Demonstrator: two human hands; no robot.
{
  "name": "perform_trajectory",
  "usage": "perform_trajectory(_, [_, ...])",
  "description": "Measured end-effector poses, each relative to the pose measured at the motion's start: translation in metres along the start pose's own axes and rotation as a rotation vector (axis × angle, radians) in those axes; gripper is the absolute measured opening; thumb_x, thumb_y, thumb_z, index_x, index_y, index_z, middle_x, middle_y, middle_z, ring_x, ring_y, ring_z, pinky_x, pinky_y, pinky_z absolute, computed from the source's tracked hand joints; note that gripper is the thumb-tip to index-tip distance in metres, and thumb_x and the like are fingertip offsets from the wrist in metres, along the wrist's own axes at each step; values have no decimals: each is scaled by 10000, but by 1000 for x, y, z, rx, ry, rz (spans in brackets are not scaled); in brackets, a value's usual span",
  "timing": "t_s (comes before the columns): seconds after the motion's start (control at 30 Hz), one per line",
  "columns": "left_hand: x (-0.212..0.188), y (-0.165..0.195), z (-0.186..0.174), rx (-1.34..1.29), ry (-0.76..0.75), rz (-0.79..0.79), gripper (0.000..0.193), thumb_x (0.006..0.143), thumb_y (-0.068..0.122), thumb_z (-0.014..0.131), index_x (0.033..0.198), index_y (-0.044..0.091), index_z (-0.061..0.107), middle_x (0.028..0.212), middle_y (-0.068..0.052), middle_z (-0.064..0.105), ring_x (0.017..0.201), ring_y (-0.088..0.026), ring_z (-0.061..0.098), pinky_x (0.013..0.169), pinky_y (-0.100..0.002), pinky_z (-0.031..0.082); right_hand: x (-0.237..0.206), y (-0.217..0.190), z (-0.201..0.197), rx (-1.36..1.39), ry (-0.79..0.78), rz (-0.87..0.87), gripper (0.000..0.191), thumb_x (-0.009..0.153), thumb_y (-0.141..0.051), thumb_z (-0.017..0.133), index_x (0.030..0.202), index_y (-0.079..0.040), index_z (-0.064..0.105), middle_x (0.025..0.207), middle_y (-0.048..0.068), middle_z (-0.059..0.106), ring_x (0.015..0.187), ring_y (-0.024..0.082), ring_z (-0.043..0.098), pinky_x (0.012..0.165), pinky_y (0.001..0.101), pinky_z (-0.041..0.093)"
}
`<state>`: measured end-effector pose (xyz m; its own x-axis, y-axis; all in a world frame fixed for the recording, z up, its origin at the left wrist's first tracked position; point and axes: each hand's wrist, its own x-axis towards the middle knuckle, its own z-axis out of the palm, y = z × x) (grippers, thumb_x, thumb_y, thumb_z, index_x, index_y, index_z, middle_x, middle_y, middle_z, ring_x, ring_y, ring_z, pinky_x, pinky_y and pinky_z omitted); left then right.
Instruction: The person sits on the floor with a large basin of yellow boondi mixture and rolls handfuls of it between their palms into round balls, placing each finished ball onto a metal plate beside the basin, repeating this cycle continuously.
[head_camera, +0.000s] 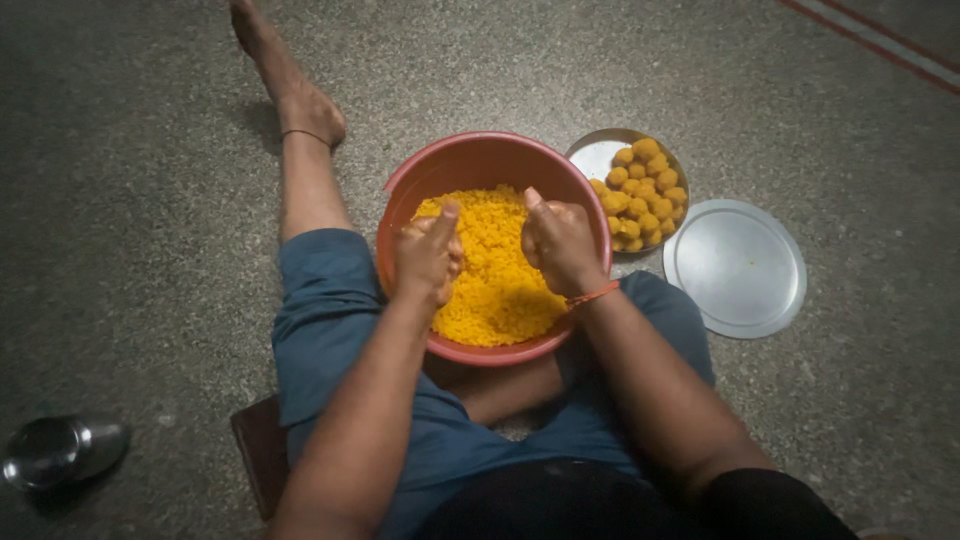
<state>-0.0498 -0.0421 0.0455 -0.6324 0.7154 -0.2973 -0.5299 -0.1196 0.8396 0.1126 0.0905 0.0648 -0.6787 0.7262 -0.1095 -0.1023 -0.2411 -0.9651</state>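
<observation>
arms: bare | right wrist: orange thread band (594, 295) | legs: blue trousers (330, 320) (rolled up) | ankle: thin anklet (303, 132)

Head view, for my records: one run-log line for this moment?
left hand: fisted | right hand: fisted | over: red bowl, yellow mixture | beside: plate of balls

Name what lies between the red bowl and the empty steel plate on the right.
In the head view, a steel plate of yellow balls lies between the red bowl and the empty plate.

Smooth red plastic tub (470, 160), matt steel plates (738, 265), shiny steel cup (50, 452), rough speckled stone floor (130, 250).
</observation>
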Motion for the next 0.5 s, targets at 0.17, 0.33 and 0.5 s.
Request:
perform_trajectory(0.17, [0, -10, 3, 122, -3, -13, 408, 978, 309, 729, 689, 111, 519, 557, -49, 518, 397, -136, 443, 338, -276, 335, -5, 0, -2, -142, -135, -163, 492, 1112, -353, 542, 733, -49, 620, 655, 69, 641, 576, 145, 594, 556, 260, 495])
perform_trajectory(0.33, [6, -12, 9, -260, -251, 24, 238, 890, 136, 574, 1010, -24, 705, 979, -128, 760, 795, -228, 766, 703, -364, 641, -5, -28, 7, 5, -87, 27, 261, 916, -243, 640, 1127, -91, 662, 1019, 82, 718, 769, 142, 665, 649, 254, 538])
perform_trajectory(0.5, [6, -10, 9, -81, -96, 10, 181, 957, 277, 671, 990, 102, 704, 863, -35, 700, 566, -123, 622, 456, -252, 461, 3, -28, 4, 268, -40, 180, 343, 1045, -431, 526, 994, -101, 606, 869, 55, 645, 676, 138, 611, 522, 241, 432])
